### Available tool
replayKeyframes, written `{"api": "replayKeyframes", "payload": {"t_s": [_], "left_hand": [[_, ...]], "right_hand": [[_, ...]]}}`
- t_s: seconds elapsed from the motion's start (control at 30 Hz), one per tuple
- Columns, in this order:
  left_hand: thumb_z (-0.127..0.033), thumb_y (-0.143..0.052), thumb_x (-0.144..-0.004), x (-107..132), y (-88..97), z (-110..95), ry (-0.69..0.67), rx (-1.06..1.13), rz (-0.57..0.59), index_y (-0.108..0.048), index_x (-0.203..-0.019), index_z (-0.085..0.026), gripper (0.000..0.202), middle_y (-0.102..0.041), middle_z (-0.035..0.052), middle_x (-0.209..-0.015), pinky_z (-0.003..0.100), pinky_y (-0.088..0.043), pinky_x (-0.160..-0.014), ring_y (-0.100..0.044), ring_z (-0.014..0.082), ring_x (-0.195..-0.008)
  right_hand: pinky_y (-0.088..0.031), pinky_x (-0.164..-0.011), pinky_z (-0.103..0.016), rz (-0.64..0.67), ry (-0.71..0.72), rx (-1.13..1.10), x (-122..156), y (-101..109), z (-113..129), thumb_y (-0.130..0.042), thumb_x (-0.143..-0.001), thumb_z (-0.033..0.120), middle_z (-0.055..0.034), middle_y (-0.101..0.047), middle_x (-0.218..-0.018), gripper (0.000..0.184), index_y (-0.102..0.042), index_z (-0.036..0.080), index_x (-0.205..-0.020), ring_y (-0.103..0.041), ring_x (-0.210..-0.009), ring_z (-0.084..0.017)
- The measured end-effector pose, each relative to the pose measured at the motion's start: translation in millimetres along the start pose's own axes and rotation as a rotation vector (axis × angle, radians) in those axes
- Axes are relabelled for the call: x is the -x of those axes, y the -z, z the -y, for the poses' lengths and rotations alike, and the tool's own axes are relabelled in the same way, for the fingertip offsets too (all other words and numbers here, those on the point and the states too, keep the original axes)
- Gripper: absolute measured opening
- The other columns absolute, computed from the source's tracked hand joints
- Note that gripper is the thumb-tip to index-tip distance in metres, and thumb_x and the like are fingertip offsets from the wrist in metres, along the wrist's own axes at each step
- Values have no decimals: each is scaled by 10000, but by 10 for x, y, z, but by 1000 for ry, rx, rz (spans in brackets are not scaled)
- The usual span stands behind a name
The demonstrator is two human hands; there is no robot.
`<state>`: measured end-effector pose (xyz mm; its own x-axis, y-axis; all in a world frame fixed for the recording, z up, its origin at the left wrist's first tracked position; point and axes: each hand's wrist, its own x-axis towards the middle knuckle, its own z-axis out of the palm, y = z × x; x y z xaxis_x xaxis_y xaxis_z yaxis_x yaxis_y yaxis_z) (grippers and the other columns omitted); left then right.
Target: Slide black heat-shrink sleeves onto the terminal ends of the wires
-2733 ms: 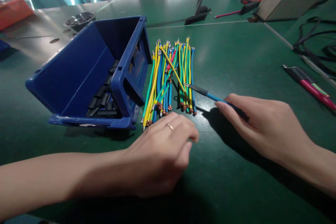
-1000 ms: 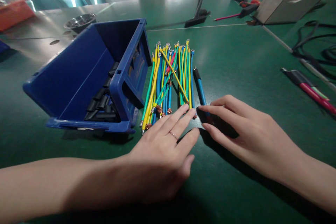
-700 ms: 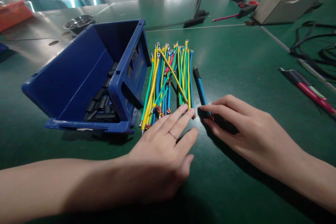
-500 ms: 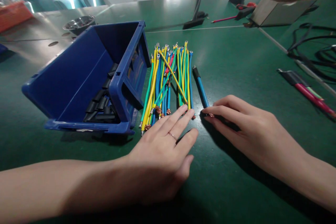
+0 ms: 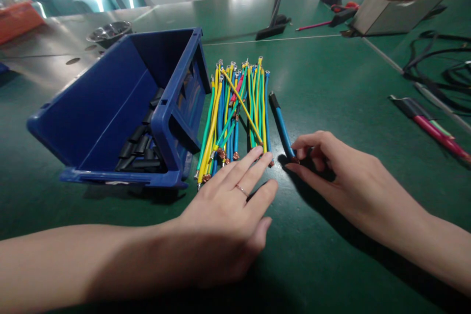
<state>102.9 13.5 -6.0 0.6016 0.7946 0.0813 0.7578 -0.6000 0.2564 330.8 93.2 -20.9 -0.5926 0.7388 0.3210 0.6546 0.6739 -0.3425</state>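
My left hand (image 5: 235, 196), a ring on one finger, lies flat with fingers stretched out. Its fingertips rest at the near ends of a bundle of cut cables (image 5: 239, 113), yellow, green, blue and some red. Many have metal lugs at the far ends and frayed bare copper at the near ends. To the right, a thicker blue cable (image 5: 282, 125) lies on its own, with a black sleeve at its far end. My right hand (image 5: 327, 162) has its thumb and fingers closed about this cable's near copper end.
Left of the bundle stands a blue bin (image 5: 99, 93) holding black sleeve pieces (image 5: 142, 144). Behind it is a metal bowl (image 5: 110, 32). A cardboard box (image 5: 393, 14), black cables (image 5: 441, 64) and sleeved red cables (image 5: 430, 127) lie right. A black-based stand (image 5: 272, 29) is at the back.
My right hand's index finger has shifted up the blue cable's side, and its fingers have curled more. My left hand and the bundle stay put.
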Motion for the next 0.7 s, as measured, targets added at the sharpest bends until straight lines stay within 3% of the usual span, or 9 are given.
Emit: {"api": "replayKeyframes", "payload": {"t_s": [0.5, 0.7], "left_hand": [[-256, -462, -996, -6, -22, -5, -2, -8, -20, -524, -1398, -74, 446, -321, 213, -1632, 532, -366, -1194, -216, 327, -1549], [-248, -475, -981, -10, -28, -16, 14, 4, -26, -545, -1384, -81, 442, -337, 206, -1626, 529, -364, -1195, -229, 324, -1546]], "right_hand": [[-388, -489, -258, 44, 16, -22, -41, 31, 24, -554, -979, 292, 25, -535, -735, 68, -517, 245, -1013, -483, -528, -130], [-425, -544, -276, 64, 2, -72, -37, 33, 22, -531, -989, 284, -4, -602, -809, 46, -540, 241, -1005, -557, -623, -149]]}}
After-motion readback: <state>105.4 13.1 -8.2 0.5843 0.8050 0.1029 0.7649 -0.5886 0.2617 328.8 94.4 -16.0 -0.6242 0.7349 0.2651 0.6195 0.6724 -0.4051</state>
